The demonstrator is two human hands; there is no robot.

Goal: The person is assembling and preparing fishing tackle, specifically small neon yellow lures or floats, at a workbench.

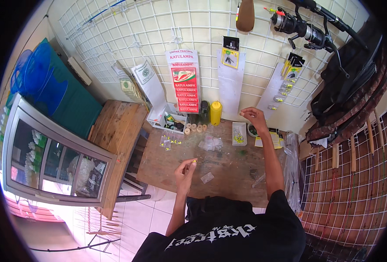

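Observation:
Above the front of the wooden table, my left hand (184, 175) pinches a small yellow piece (195, 161) between thumb and fingertips. My right hand (253, 118) is raised farther back and to the right, its fingers drawn together; whatever they hold, if anything, is too small to make out. Below it stands a white tray (239, 144) with small yellow-green pieces inside. A small clear plastic bag (207, 177) lies flat to the right of my left hand. Farther back is a heap of clear bags (211, 143), with several small packets of yellow-green pieces (170, 142) to its left.
Round beige pieces (193, 127), a yellow squeeze bottle (216, 112) and a white bin (167, 124) line the table's back. A wire grid (149, 26) carries hanging packets and a fishing reel (296, 27). A glass-fronted cabinet (62, 163) stands left; rods (352, 155) hang right.

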